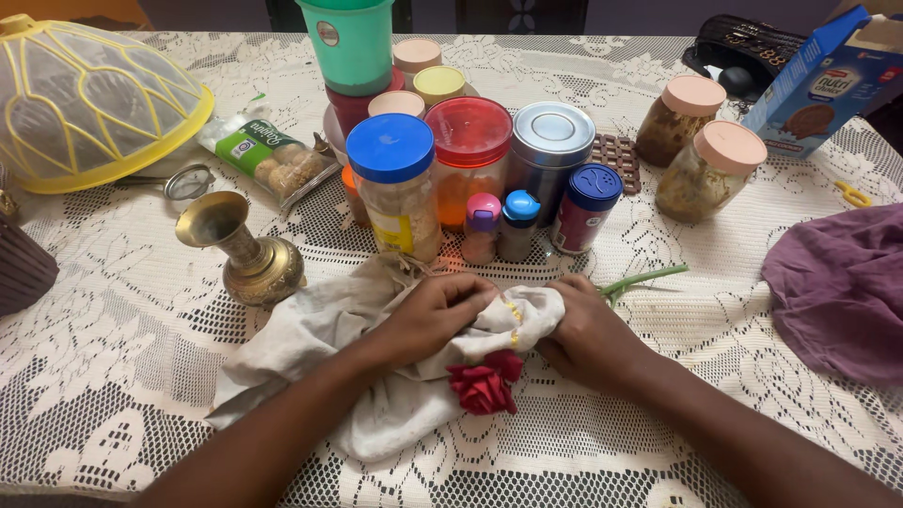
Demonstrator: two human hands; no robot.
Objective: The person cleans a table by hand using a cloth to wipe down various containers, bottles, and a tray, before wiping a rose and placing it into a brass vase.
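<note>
head view: looking down on a bench under a white lace tablecloth (715,395), both bare hands close together at the near middle. left hand (435,315) lying on top of a crumpled beige cotton cloth (320,329), fingers (475,293) curled narrow and pressing a fold of it down. right hand (588,334) just beside, at the bundled right end of the same cloth, fingers wrapped shut around that end; fingertips hidden under the fabric. peeking out below the bundle, between the two wrists, a red fabric rose head (483,386), touching the cloth. out past the right hand, a thin green stem (644,279) lying flat on the lace; cannot tell whether joined to the rose.

judging by the grip, step in hand: rubbing or wrapping something inside the cloth, work seemingly midway, with the rose part covered and part bare. next move likely calling for a steady hold with the right hand while working the fold along with the left, gently, so as not to crush the petals or drag the lace.

just beyond the hands, a tight row of jars, among them a clear plastic jar with a blue lid (395,183). to the left, near the cloth's edge, a small brass vase (249,254) standing upright. well apart at far right, a heap of purple fabric (837,282).
</note>
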